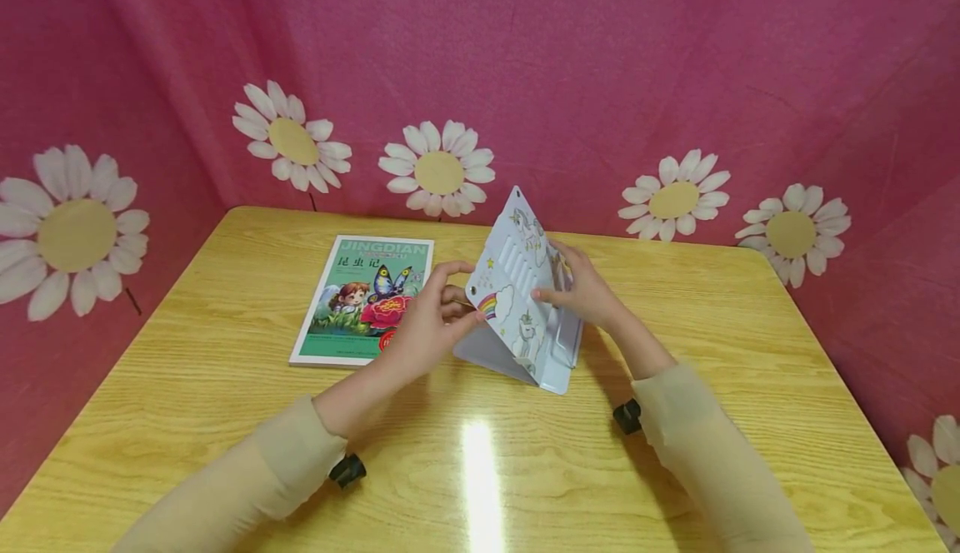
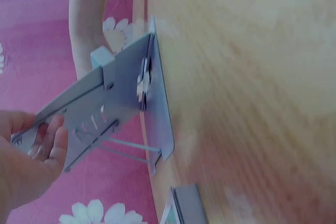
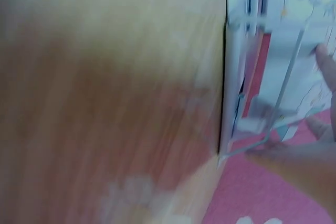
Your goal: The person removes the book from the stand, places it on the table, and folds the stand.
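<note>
A white book stand (image 1: 512, 257) with unicorn and rainbow prints rises at a slant from its flat base (image 1: 491, 353) on the table. My left hand (image 1: 431, 324) pinches the panel's left edge, thumb on the printed front and fingers behind. In the left wrist view, the plain back panel (image 2: 126, 72) and a thin wire prop (image 2: 131, 144) reaching down to the base show. My right hand (image 1: 588, 286) grips the stand's right side, its thumb on the front. A wire page holder (image 3: 287, 72) crosses the lower front in the right wrist view.
A green-covered book (image 1: 363, 286) with a butterfly picture lies flat left of the stand, close to my left hand. The wooden table (image 1: 660, 486) ends at a pink flowered curtain (image 1: 570, 78) behind.
</note>
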### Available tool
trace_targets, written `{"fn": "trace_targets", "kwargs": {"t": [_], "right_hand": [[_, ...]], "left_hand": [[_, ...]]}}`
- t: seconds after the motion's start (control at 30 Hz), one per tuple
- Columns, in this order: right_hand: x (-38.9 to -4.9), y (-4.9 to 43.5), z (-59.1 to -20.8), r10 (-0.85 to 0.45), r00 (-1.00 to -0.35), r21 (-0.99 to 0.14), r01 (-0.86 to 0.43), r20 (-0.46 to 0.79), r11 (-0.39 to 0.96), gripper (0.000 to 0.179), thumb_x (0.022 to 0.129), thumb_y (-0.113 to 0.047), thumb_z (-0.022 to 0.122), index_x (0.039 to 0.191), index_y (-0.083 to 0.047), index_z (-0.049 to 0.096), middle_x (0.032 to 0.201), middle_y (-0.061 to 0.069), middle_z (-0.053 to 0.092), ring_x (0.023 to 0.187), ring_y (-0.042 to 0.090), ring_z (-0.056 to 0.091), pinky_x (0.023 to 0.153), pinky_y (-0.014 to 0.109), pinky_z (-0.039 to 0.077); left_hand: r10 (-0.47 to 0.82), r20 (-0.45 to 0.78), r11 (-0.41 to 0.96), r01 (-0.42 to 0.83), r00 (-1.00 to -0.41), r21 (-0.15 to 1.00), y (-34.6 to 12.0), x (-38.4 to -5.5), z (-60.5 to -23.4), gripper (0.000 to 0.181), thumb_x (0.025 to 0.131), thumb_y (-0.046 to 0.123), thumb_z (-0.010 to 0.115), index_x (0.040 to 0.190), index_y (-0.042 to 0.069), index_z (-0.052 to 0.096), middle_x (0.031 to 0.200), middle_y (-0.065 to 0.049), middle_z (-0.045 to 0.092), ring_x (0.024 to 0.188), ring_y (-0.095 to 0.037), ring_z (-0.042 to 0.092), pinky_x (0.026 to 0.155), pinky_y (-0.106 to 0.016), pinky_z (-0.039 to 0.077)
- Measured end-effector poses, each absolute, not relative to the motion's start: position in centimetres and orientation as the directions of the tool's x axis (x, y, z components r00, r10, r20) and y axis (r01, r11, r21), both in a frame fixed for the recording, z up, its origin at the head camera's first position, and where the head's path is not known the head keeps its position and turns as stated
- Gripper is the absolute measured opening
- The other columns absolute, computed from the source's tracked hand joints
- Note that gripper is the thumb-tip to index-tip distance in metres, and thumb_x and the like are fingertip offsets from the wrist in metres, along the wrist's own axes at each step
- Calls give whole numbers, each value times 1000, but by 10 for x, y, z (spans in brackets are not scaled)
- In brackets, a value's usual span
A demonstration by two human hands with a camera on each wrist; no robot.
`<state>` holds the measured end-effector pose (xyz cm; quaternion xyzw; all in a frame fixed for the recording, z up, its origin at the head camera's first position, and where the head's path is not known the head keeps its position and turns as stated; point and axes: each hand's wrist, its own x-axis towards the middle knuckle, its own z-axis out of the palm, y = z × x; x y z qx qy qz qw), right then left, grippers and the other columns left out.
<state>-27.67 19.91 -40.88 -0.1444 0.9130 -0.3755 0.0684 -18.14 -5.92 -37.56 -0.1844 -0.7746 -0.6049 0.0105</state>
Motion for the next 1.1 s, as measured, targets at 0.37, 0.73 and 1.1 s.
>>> {"fn": "trace_targets", "kwargs": {"t": [0.37,0.73,1.1], "right_hand": [[-246,186,-406,-336,-941,-742,-196,-41,641,92,82,-35,73,151,-10,18,154,19,20,136,41,29,101,55,38],[-240,184,-411,-382,-924,-758,-254,7,601,89,83,-28,72,151,-9,17,155,22,14,141,39,17,103,57,35],[-241,184,-407,-388,-921,-785,-212,-39,582,91,84,-28,72,152,-11,14,156,19,11,137,40,27,102,56,37]], "left_hand": [[358,238,185,318,-903,930,-65,-186,-370,63,84,2,68,139,16,39,112,-16,64,93,-25,67,82,-34,55],[335,231,137,289,-914,947,-63,-188,-374,63,83,-2,68,138,15,41,111,-18,64,94,-28,67,81,-32,55],[307,240,120,288,-921,950,-59,-185,-374,63,83,-3,67,138,14,42,110,-18,64,95,-29,68,80,-32,55]]}}
